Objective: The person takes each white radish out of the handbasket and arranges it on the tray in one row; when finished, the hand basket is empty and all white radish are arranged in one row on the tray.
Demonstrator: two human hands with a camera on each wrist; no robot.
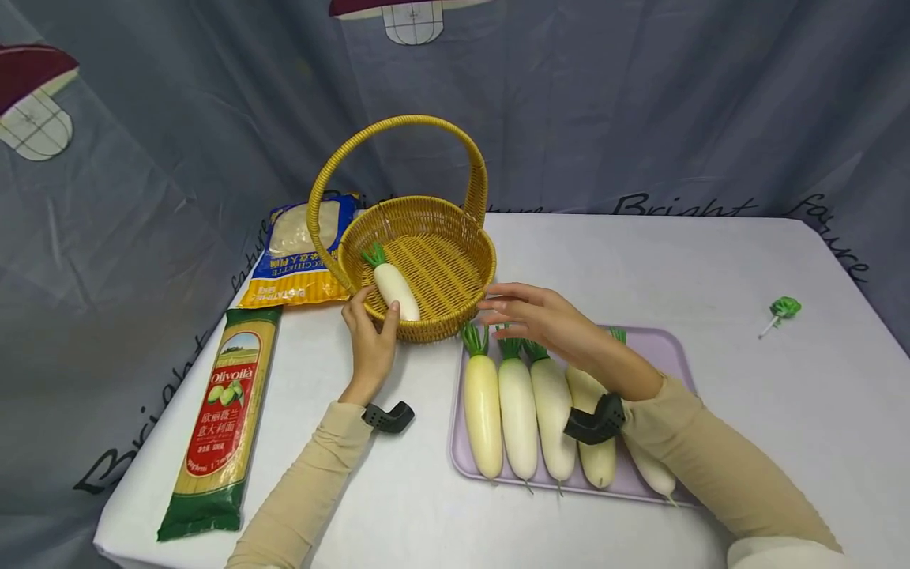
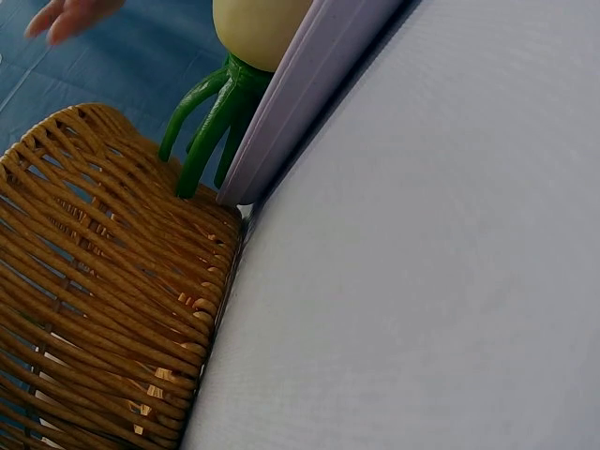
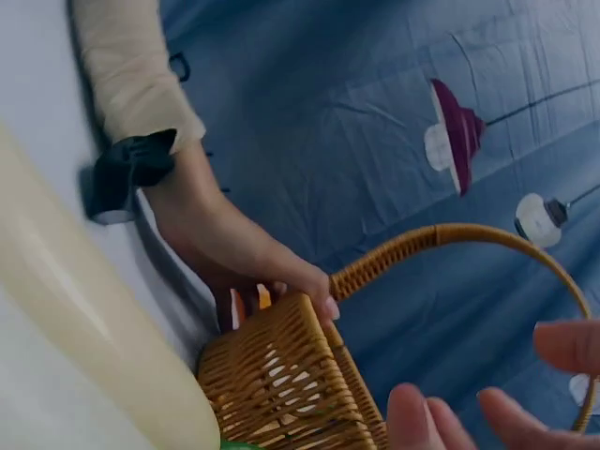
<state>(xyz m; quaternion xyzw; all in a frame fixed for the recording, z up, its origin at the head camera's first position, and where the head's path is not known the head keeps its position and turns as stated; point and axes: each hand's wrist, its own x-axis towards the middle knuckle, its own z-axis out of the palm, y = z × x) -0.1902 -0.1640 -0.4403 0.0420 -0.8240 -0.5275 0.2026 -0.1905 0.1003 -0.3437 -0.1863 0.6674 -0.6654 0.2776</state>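
Note:
A yellow-brown wicker basket [image 1: 458, 308] with a tall hoop handle holds one white radish [image 1: 396, 289] with green stalks. My left hand [image 1: 371, 344] grips the basket's near left rim; in the right wrist view its thumb lies over the rim. Just off the basket's right side, my right hand [image 1: 550, 324] hovers with fingers extended and nothing held. Below it, several white radishes [image 1: 517, 411] lie side by side on a light purple tray [image 1: 657, 348], partly hidden by the right arm. The left wrist view shows the basket wall [image 2: 112, 262] close to the tray corner [image 2: 281, 103].
A blue and orange pasta bag [image 1: 298, 265] lies behind the basket's left side. Along the table's left edge is a long spaghetti pack [image 1: 223, 411]. At far right sits a small green lollipop-like item [image 1: 785, 307]. A grey curtain [image 1: 604, 103] hangs behind the white table [image 1: 569, 253].

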